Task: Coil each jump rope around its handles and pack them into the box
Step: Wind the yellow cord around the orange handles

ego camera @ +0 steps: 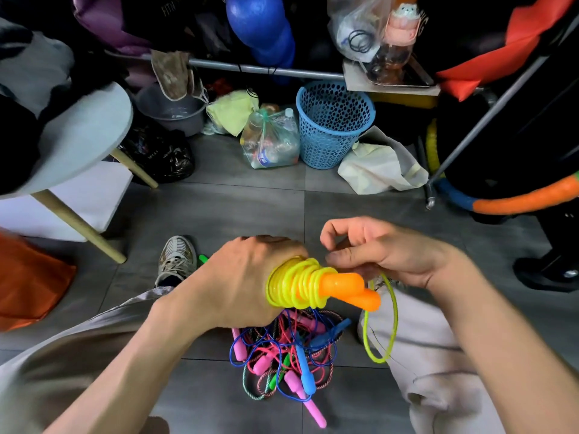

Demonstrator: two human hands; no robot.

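Observation:
My left hand (241, 277) grips the far end of two orange jump rope handles (351, 288), held together and pointing right. Yellow-green rope (293, 285) is wound in many turns around them next to my left fist. My right hand (376, 249) hovers over the handles' free end and pinches the rope, and a loose yellow-green loop (380, 327) hangs from it over my right knee. On the floor between my legs lies a tangled pile of jump ropes (288, 355) with pink, blue and green handles. No box is in view.
A blue mesh basket (333, 126) stands at the back, beside a clear bag of bottles (269, 142) and a cream cloth bag (379, 164). A grey stool with wooden legs (84, 133) stands at left. A metal rack pole (482, 120) and an orange foam hoop (526, 198) are at right.

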